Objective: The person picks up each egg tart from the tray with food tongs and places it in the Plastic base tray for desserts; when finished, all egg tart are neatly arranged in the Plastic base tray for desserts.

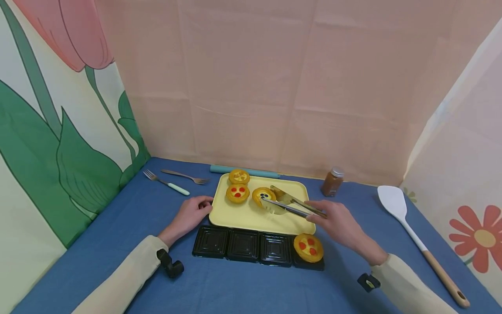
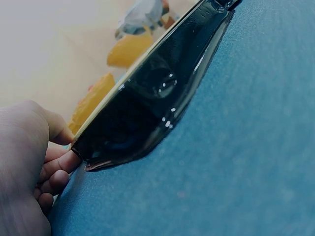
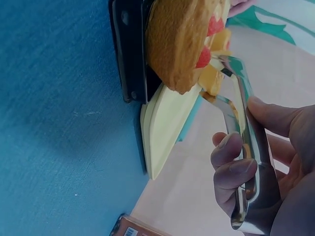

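My right hand [image 1: 339,220] grips metal tongs [image 3: 256,162], thumb on one arm and fingers curled round the other. Their tips straddle an egg tart with dark berries [image 1: 263,197] on the pale yellow tray [image 1: 274,222]. My left hand [image 1: 192,213] holds the tray's left edge, thumb at the rim and fingers curled below it in the left wrist view. Left of the berry tart sit a red-topped tart [image 1: 237,193] and a yellow-topped tart [image 1: 239,176]. In front lies a black four-part plastic tray [image 1: 243,245], with another red-topped tart [image 1: 308,247] in its rightmost compartment.
Two forks [image 1: 172,185] lie at the back left. A teal rod [image 1: 251,171] lies behind the yellow tray. A brown jar with a silvery lid [image 1: 332,182] stands behind my right hand. Along the right side lies a white spatula with a wooden handle [image 1: 441,270].
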A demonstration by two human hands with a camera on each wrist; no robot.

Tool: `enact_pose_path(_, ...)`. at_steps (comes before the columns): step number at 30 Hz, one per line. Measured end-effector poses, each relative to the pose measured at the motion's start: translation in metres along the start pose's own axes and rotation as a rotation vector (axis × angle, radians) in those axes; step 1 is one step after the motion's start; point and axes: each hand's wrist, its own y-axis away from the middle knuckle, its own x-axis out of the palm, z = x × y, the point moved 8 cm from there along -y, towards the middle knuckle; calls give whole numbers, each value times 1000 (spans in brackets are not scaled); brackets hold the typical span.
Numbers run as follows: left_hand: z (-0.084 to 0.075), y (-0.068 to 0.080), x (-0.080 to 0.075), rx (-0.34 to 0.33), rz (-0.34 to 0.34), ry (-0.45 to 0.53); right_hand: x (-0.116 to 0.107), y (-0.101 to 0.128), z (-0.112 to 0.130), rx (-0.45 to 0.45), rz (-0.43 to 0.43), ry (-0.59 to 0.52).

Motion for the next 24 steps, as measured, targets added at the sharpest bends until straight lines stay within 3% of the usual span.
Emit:
enact_pose_path(14,-1,0,1,-6,7,-3,-11,29,1,12,-6,-53)
enact_pose_path(24,-3,2,-1,-14,0,6,-17,52,3,59,45,-42)
